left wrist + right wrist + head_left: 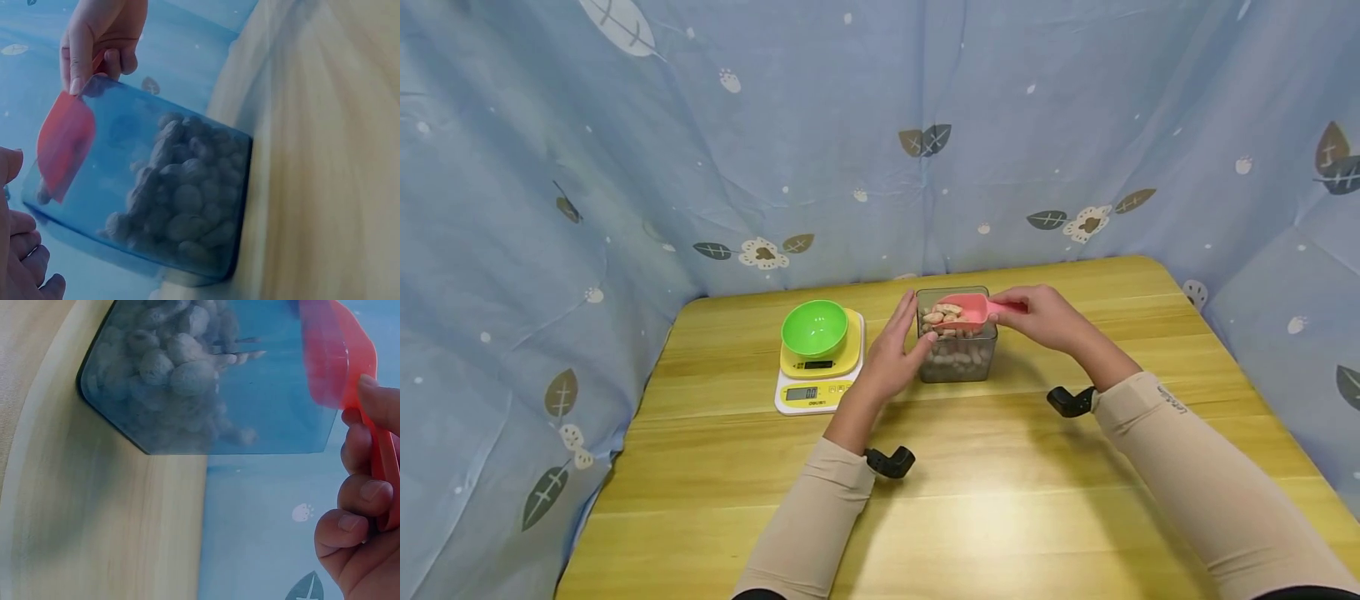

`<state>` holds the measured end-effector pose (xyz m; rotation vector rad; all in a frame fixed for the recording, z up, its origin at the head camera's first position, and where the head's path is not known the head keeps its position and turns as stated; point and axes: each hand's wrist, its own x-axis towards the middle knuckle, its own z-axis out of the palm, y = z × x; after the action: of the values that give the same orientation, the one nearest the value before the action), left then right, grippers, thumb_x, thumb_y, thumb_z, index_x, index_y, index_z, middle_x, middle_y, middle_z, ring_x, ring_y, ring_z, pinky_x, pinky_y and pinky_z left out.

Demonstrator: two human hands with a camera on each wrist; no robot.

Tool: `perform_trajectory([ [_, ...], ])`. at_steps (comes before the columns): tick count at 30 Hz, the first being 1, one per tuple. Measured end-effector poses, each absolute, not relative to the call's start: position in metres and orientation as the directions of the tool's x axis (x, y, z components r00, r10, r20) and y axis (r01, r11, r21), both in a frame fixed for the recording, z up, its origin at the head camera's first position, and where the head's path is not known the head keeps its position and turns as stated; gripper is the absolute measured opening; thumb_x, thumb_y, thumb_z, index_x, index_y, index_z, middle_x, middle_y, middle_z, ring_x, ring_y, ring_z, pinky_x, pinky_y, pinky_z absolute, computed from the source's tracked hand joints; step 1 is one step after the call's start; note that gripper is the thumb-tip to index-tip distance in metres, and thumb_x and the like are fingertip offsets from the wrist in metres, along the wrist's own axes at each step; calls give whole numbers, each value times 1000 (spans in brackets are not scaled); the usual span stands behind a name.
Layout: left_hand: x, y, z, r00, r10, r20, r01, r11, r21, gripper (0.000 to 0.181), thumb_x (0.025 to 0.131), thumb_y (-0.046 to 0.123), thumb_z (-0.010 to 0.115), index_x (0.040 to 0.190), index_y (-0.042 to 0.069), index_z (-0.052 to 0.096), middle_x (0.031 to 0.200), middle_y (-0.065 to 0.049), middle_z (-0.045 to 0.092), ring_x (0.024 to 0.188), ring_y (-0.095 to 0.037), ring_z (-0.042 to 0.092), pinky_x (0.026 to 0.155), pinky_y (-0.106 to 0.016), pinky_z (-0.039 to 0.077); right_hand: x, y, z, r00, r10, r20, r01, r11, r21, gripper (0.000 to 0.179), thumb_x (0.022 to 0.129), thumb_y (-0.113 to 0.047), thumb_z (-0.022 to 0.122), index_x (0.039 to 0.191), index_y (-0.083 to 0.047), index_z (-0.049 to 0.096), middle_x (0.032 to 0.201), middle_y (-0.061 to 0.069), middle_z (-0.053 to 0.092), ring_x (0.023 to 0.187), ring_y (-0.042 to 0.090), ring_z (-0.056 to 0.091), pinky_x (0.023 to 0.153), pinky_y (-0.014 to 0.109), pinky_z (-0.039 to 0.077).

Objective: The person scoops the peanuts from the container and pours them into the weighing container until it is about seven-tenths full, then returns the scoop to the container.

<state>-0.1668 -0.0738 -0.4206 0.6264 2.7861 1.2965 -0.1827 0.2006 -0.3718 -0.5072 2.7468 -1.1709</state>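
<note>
A clear square container [956,377], partly filled with unshelled peanuts [187,199], stands on the table. My right hand [1041,317] grips the handle of a pink scoop [976,308], fingers curled round it in the right wrist view. The scoop lies level across the container's top, and several peanuts [943,315] sit in it. At the container's left side is my left hand [889,354], its fingers extended and thumb spread by the rim. Whether it touches the wall, I cannot tell.
Left of the container, a yellow and white kitchen scale [850,367] reads 0.0, with a green bowl [815,329] on its platform. A patterned blue curtain [850,150] hangs behind the wooden table [715,483].
</note>
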Motion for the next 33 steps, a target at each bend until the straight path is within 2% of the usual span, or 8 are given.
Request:
perform_trajectory([
  [5,-168,-87,-415,-926,332,180,355,603,714,69,101,50,46,159,30,13,164,18,3,152,-20,16,120,-52,24,-185,199,-367,-939,-343,39,-271,661,-700,45,97,-36,63,130,-4,64,119,17,68,96,27,63,80,42,53],
  [10,-169,-109,-409,-927,305,221,370,632,681,71,101,49,47,159,24,16,165,12,7,153,-16,10,121,-49,21,-188,193,-359,-946,-321,39,-253,661,-706,48,96,-37,63,133,-7,62,123,16,67,102,26,64,85,45,52],
  [16,-172,-144,-408,-934,246,260,357,680,640,72,101,51,45,159,19,17,166,7,9,153,-17,6,122,-50,17,-194,174,-347,-940,-332,81,-287,637,-716,42,96,-34,64,130,-9,65,117,13,70,87,22,60,74,38,48],
  [20,-172,-169,-410,-950,183,252,305,709,636,73,101,51,45,159,18,16,166,3,8,153,-21,6,122,-51,16,-197,157,-340,-929,-356,95,-315,632,-708,43,96,-34,64,131,-8,64,119,14,69,86,23,58,73,37,47],
  [27,-167,-210,-423,-976,55,212,180,754,631,77,100,49,48,158,9,17,167,1,5,154,-22,5,123,-50,14,-204,118,-339,-925,-367,99,-322,618,-717,42,96,-31,65,132,-9,64,126,12,67,107,24,63,87,43,52],
  [33,-161,-230,-437,-991,-8,135,83,756,649,80,99,52,46,159,12,11,167,1,1,154,-24,2,123,-51,13,-201,80,-342,-920,-384,83,-322,615,-720,41,96,-31,64,133,-11,64,124,10,68,95,22,60,79,37,49],
])
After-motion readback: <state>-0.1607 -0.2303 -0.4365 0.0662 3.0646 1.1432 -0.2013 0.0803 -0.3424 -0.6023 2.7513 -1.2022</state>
